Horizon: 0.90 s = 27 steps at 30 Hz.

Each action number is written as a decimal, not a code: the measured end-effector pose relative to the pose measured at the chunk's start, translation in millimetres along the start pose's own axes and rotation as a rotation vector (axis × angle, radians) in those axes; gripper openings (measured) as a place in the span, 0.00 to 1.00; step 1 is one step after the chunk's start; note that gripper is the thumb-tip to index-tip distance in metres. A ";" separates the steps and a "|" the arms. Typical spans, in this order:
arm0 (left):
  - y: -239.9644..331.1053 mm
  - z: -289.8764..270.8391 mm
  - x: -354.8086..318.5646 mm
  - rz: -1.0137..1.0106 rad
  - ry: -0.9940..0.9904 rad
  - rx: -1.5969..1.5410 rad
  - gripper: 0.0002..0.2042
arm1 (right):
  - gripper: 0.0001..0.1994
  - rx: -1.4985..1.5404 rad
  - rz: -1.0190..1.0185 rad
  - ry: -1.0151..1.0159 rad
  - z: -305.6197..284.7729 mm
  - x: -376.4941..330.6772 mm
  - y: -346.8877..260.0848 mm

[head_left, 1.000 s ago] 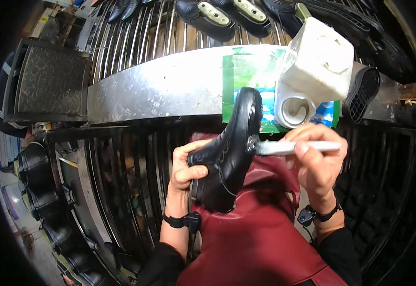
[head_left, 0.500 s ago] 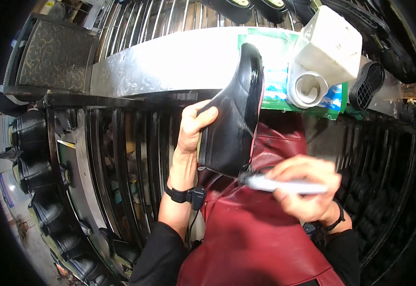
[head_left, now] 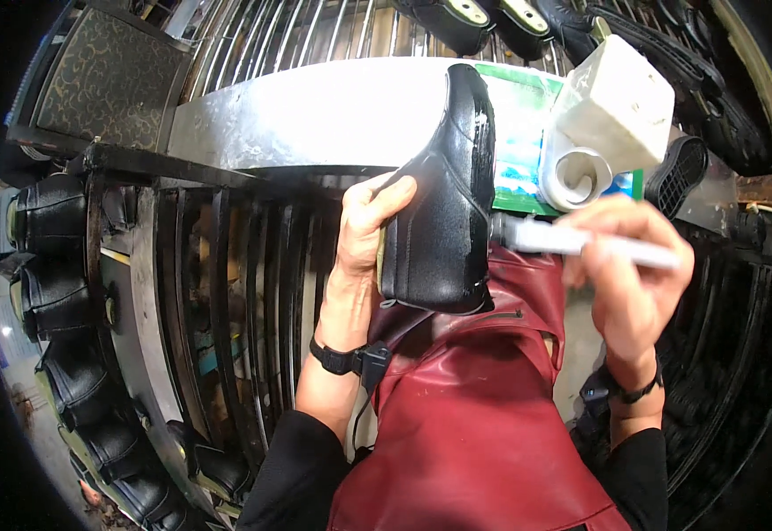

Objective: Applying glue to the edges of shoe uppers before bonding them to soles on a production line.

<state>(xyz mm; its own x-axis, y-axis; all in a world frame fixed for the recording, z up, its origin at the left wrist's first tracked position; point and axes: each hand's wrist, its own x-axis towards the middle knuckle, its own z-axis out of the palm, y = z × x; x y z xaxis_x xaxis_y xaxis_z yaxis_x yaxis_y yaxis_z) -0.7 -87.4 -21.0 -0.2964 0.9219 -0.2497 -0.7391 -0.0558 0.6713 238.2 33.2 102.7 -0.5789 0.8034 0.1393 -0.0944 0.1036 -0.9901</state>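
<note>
A worker's left hand (head_left: 366, 223) is gripping a black shoe (head_left: 443, 221), toe pointing to the far side, above a red apron (head_left: 474, 425). The right hand (head_left: 632, 276) is grasping a white-handled brush (head_left: 543, 237), its bristles sitting at the shoe's right edge. A white container (head_left: 618, 106) is standing far right.
</note>
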 end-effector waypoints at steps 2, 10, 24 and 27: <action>1.6 5.2 -0.2 -0.011 -0.021 -0.014 0.18 | 0.03 0.007 0.072 0.053 3.6 15.8 4.0; 5.9 2.7 11.9 -0.001 0.049 -0.009 0.16 | 0.05 -0.207 -0.048 -0.240 4.4 14.9 -12.7; 5.8 19.7 36.7 0.007 -0.057 -0.304 0.20 | 0.13 -0.303 -0.333 -0.321 -2.7 33.0 -37.0; 7.8 27.8 35.1 -0.006 -0.094 -0.431 0.19 | 0.14 -0.305 -0.386 -0.307 0.3 35.0 -42.9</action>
<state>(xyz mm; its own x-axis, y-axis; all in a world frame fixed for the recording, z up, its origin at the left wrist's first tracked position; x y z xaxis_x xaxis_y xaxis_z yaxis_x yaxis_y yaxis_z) 0.0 -44.8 -5.2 -0.2498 0.9525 -0.1743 -0.9312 -0.1870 0.3128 221.8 56.7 150.0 -0.7615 0.4718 0.4444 -0.1338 0.5564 -0.8201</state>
